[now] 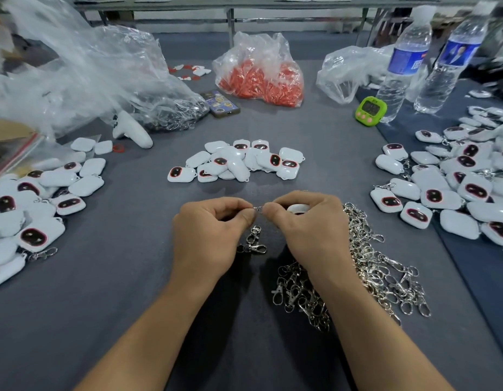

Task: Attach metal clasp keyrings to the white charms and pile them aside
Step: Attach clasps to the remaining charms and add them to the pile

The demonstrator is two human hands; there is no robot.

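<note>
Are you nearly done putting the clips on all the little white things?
Not yet. Several charms in the left pile and right pile already show clasps. Right now the left hand and right hand pinch a small metal ring between them, with a white charm tucked in the right hand. The middle pile of bare charms and the heap of clasps are left to do.

Charm (298, 208) — half-hidden inside right hand (306, 224)
</note>
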